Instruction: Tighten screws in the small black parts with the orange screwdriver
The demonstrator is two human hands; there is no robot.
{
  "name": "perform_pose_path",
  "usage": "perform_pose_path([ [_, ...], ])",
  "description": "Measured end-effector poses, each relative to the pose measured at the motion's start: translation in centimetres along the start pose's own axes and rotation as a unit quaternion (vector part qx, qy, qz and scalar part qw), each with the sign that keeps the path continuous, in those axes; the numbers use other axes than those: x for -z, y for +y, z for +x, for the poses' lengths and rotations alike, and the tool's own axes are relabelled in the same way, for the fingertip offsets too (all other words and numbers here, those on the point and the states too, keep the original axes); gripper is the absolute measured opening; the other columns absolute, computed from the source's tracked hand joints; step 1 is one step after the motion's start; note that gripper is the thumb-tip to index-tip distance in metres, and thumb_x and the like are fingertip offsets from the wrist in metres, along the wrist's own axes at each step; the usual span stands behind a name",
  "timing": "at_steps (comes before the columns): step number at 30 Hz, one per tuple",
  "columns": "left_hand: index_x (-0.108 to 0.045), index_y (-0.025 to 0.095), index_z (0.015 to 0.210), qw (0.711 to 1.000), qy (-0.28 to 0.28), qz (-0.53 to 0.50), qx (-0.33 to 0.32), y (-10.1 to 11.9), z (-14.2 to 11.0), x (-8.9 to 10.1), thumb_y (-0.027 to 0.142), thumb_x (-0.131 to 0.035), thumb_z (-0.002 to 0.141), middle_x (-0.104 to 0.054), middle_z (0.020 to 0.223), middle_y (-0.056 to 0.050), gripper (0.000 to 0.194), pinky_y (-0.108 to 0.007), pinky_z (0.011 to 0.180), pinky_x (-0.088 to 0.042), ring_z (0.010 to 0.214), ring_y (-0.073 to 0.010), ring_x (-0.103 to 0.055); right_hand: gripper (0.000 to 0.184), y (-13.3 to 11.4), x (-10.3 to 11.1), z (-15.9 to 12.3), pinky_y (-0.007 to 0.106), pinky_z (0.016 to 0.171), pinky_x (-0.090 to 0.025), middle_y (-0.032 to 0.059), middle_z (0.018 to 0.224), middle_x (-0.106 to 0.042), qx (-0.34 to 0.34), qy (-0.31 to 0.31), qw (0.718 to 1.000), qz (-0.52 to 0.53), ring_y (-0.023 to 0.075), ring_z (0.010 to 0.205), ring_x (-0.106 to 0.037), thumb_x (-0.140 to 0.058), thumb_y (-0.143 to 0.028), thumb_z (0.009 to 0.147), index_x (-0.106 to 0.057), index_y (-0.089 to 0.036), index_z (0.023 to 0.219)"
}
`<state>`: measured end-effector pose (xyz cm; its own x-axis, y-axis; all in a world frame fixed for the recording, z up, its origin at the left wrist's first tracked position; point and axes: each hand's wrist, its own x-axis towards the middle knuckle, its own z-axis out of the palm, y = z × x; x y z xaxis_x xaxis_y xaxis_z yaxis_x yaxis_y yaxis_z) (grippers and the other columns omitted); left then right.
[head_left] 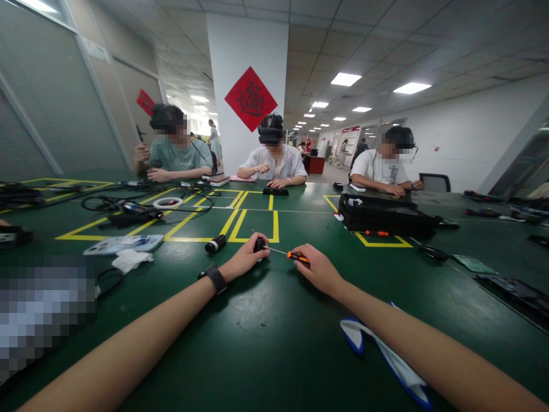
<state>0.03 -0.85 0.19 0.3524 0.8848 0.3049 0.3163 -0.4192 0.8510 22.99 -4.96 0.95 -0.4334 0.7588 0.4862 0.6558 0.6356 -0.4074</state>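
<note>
My left hand, with a dark watch on its wrist, is closed around a small black part just above the green table. In my right hand is a screwdriver with an orange and black handle. Its thin metal shaft points left, and the tip meets the black part or lies right at it; the exact contact is too small to make out. A short black cylinder lies on the table to the left of my left hand.
A green table carries yellow tape lines. On the left are coiled cables, a patterned flat case and crumpled tissue. A black case stands at right; a blue-edged white cloth lies under my right forearm. Three people sit opposite.
</note>
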Motion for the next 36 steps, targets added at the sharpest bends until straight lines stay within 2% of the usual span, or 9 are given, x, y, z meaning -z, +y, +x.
perform_pose_path([
  [7,-0.046,0.020,0.094,1.000,0.007,0.018,0.006,0.8,-0.3,-0.2,0.040,-0.045,0.079,-0.053,0.078,0.001,0.025,-0.025,0.062,-0.042,0.069,-0.0128,-0.051,0.018,1.6,-1.2,0.4,0.032,0.079,-0.039,0.0061,0.090,-0.052,-0.012,-0.030,0.999,-0.029,0.0169,0.087,-0.047,-0.055,-0.028,0.079,-0.059,-0.017,0.093],
  [10,-0.046,0.020,0.095,1.000,0.014,0.027,0.007,0.7,-0.2,-0.3,0.040,-0.045,0.079,-0.053,0.078,0.001,0.025,-0.025,0.061,-0.042,0.068,-0.0127,-0.050,0.021,1.4,-1.2,0.3,0.033,0.080,-0.038,0.0064,0.093,-0.052,-0.015,-0.028,0.999,-0.030,0.0167,0.089,-0.046,-0.049,-0.030,0.083,-0.058,-0.018,0.097],
  [13,-0.045,0.021,0.096,0.999,0.018,0.030,0.005,0.5,-0.2,-0.4,0.040,-0.044,0.079,-0.053,0.079,0.001,0.026,-0.026,0.063,-0.043,0.070,-0.0133,-0.051,0.022,1.1,-1.2,0.3,0.033,0.082,-0.037,0.0062,0.093,-0.052,-0.026,-0.016,1.000,-0.004,0.0158,0.090,-0.047,-0.039,-0.024,0.087,-0.059,-0.018,0.095],
  [17,-0.047,0.020,0.098,0.998,0.028,0.046,-0.022,0.6,-0.4,-0.4,0.037,-0.046,0.079,-0.056,0.093,-0.002,0.025,-0.030,0.075,-0.043,0.082,-0.0153,-0.053,0.019,0.9,-1.1,0.3,0.031,0.083,-0.039,0.0061,0.091,-0.053,-0.018,-0.003,0.999,0.044,0.0150,0.089,-0.048,-0.042,-0.017,0.084,-0.060,-0.016,0.090],
  [21,-0.048,0.020,0.099,0.999,0.016,0.020,-0.041,0.6,-0.4,-0.2,0.036,-0.048,0.078,-0.054,0.112,-0.006,0.026,-0.031,0.081,-0.042,0.094,-0.0166,-0.054,0.018,1.0,-0.7,0.2,0.031,0.084,-0.040,0.0052,0.093,-0.054,-0.021,0.003,0.997,0.075,0.0145,0.088,-0.050,-0.050,-0.014,0.079,-0.058,-0.017,0.095],
  [25,-0.050,0.019,0.096,0.999,0.006,0.002,-0.037,0.7,-0.3,0.1,0.035,-0.053,0.076,-0.058,0.107,-0.006,0.026,-0.033,0.082,-0.043,0.096,-0.0178,-0.054,0.021,1.2,-0.5,0.2,0.031,0.085,-0.040,0.0044,0.095,-0.055,-0.013,0.002,0.996,0.090,0.0144,0.090,-0.052,-0.054,-0.013,0.076,-0.058,-0.018,0.096],
  [31,-0.052,0.019,0.105,0.999,-0.015,-0.014,-0.026,0.9,-0.3,0.7,0.034,-0.059,0.071,-0.060,0.107,-0.006,0.038,-0.032,0.078,-0.044,0.095,-0.0190,-0.055,0.023,1.2,-0.5,0.3,0.032,0.084,-0.040,0.0037,0.095,-0.057,-0.016,0.001,0.994,0.104,0.0150,0.090,-0.053,-0.057,-0.015,0.074,-0.058,-0.018,0.097],
  [36,-0.055,0.017,0.093,1.000,-0.014,-0.007,-0.026,0.5,-0.1,0.6,0.036,-0.059,0.071,-0.061,0.102,-0.006,0.030,-0.031,0.078,-0.043,0.087,-0.0172,-0.056,0.020,0.9,-0.8,0.4,0.030,0.082,-0.041,0.0036,0.094,-0.059,-0.025,-0.021,0.994,0.106,0.0148,0.088,-0.053,-0.054,-0.021,0.078,-0.057,-0.018,0.098],
])
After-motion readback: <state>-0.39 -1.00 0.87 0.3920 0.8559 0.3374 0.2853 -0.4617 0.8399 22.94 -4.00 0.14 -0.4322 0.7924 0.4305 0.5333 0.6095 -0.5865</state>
